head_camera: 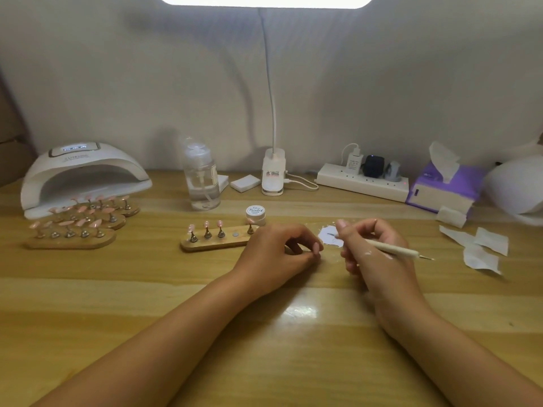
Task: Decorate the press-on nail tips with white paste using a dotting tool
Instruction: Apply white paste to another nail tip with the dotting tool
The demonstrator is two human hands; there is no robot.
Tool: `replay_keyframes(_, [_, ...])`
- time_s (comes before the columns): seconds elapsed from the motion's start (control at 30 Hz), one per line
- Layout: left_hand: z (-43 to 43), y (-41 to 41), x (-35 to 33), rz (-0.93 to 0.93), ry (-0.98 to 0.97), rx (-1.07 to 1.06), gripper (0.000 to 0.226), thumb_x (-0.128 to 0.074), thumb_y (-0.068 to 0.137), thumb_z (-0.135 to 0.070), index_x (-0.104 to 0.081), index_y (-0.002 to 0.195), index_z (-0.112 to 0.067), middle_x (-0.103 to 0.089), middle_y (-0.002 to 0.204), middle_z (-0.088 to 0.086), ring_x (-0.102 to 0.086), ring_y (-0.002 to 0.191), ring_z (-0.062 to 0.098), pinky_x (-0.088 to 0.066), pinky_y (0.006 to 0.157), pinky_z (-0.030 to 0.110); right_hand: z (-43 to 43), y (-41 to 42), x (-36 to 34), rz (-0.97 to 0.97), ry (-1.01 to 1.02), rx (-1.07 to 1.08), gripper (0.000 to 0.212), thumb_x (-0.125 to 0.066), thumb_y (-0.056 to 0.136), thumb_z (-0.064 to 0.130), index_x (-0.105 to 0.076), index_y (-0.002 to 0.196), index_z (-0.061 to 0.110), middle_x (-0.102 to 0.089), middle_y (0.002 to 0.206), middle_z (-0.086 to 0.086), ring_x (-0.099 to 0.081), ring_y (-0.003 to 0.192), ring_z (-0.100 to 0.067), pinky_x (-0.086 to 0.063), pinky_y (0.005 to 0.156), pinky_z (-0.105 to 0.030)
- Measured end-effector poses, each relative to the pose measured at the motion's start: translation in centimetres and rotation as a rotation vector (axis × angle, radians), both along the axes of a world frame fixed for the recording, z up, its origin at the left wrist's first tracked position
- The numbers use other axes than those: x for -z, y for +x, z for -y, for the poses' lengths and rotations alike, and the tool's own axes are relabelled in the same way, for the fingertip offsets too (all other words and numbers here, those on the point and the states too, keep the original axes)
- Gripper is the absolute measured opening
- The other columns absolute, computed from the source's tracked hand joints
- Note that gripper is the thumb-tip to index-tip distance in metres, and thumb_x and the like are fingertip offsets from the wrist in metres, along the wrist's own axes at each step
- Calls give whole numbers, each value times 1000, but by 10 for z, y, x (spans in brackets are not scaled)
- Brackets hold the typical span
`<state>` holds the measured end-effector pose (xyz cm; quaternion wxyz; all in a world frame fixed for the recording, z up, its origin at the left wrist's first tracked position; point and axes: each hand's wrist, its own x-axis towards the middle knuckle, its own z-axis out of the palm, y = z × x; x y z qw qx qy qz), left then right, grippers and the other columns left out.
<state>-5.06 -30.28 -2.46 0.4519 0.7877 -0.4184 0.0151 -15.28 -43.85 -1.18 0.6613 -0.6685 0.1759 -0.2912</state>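
Observation:
A wooden holder [217,245] lies mid-table and carries pink nail tips [206,225] on small metal stands; one of its magnet spots is bare. My left hand [279,249] rests just right of the holder, with thumb and fingers pinched around something small that they mostly hide, apparently a nail tip stand. My right hand [370,248] grips a white dotting tool [393,248] like a pen. The tool's tip touches a smear of white paste [330,239] on the table. A small paste jar [255,214] stands behind the holder.
At the back left is a white nail lamp [82,174], with more holders of pink tips [76,223] in front of it. Behind stand a pump bottle [201,177], a clip lamp base [273,174], a power strip [361,183] and a tissue box [440,190]. Loose wipes [479,249] lie at the right.

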Motion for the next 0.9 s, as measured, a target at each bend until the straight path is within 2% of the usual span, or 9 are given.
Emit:
replay_keyframes(0.07, [0,0,0,-2,1,4,14,-73,83,-16,-73,81,-30,-72,85,-22,-64,74,1,-50,69,17,-2,1,1,-11,20,-14,20,-70,92,22,-54,87,11,-61,52,2,-51,42,-6,-38,38,-17])
replay_keyframes(0.23, [0,-1,-1,17,3,16,23,-75,81,-14,-71,75,-37,-65,74,-32,-52,59,0,-38,60,12,-6,0,-3,-1,35,-38,18,-64,93,12,-51,81,7,-67,54,-6,-59,43,-9,-47,43,-18])
replay_keyframes(0.37, [1,-1,0,19,19,32,10,-77,81,-17,-74,81,-26,-64,72,-34,-51,57,-4,-36,59,9,-6,-2,-4,-11,37,-42,15,-64,89,7,-52,81,3,-66,52,-7,-58,43,-9,-48,43,-19])
replay_keyframes(0.53, [0,-2,-1,6,14,29,24,-77,81,-15,-64,80,-36,-63,72,-32,-55,59,-5,-37,58,7,-8,-2,-5,-2,24,-53,18,-65,95,20,-55,88,8,-71,60,-7,-60,46,-9,-48,45,-18])
replay_keyframes(0.67, [0,-2,-3,17,33,17,25,-78,81,-17,-64,78,-37,-63,71,-33,-56,60,-5,-37,57,8,-8,-5,-9,31,-48,-26,25,-69,92,31,-58,91,8,-73,66,-4,-64,51,-10,-52,47,-20])
replay_keyframes(0.77, [0,-2,-3,22,42,12,26,-77,81,-17,-63,77,-39,-61,68,-34,-55,59,-5,-37,57,9,-8,-3,-7,5,-17,-44,21,-69,94,18,-52,88,7,-71,60,-6,-59,46,-10,-47,44,-19])
replay_keyframes(0.9, [2,-3,-2,9,28,15,24,-75,82,-17,-64,78,-38,-64,71,-29,-55,59,-2,-37,59,12,-8,-1,-5,-25,14,-57,21,-63,89,4,-49,74,6,-67,53,-8,-59,43,-8,-47,43,-17])
